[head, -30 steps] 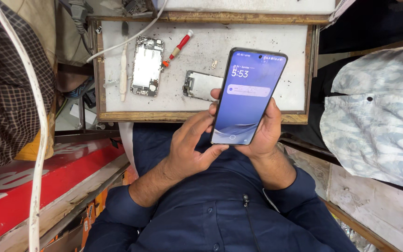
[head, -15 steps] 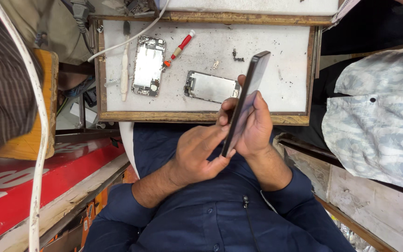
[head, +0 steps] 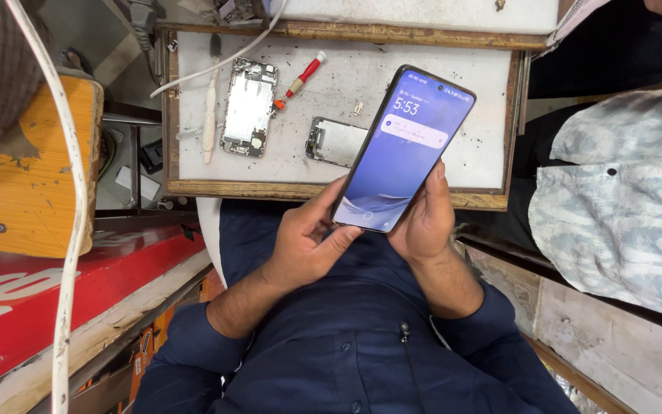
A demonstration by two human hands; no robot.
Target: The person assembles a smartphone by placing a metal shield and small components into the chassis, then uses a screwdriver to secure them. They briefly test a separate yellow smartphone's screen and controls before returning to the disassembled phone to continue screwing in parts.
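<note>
Both hands, left (head: 308,245) and right (head: 423,222), grip a lit phone (head: 404,149) above the bench (head: 423,69), which carries an opened phone shell (head: 248,107), a second shell (head: 335,142) and a red screwdriver (head: 300,79).

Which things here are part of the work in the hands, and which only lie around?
In hand: lit smartphone, held by left hand and right hand.
Lying about: opened phone body, second phone part, red screwdriver, white cable, work tray.

bare worktop (head: 423,54) beyond the phone (head: 404,149), opened handset (head: 248,107), screwdriver (head: 300,78) leftward
</note>
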